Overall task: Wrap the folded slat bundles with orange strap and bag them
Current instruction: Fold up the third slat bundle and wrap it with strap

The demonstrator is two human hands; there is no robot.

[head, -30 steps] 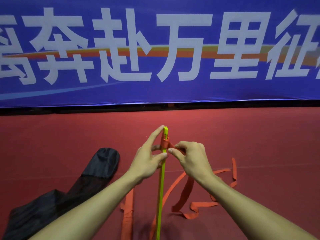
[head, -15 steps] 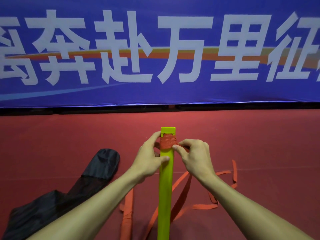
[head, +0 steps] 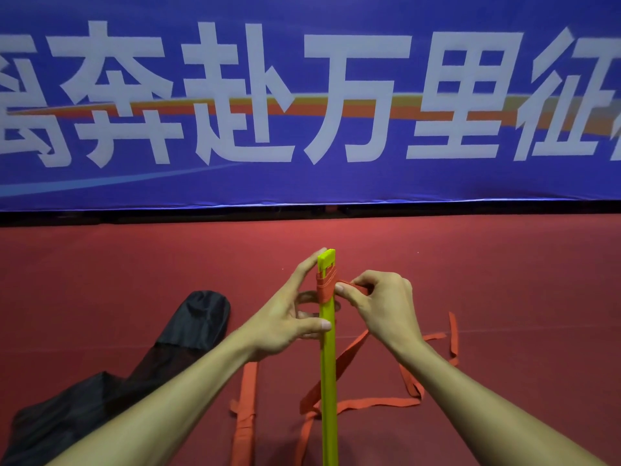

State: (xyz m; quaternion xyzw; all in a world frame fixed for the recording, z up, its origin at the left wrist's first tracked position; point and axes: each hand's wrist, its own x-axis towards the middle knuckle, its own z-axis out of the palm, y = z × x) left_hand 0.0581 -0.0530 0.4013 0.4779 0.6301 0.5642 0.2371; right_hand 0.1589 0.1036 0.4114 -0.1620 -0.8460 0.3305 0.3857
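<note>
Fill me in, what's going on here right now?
A person is strapping a yellow-green folded slat bundle. The left hand holds it between thumb and fingers, while the right hand pinches the orange fabric strap beside a few turns already wound near the bundle's far end. The rest of the strap trails loose on the red floor. The black fabric bag lies to the left, untouched.

White Chinese lettering on a blue banner

The blue banner stretching across the upper half of the view carries a single row of large white characters. The part that reads clearly, from left to right, is "奔赴万里征". One more character at the left edge and a sliver of another at the right edge are cut off and cannot be read.
</note>
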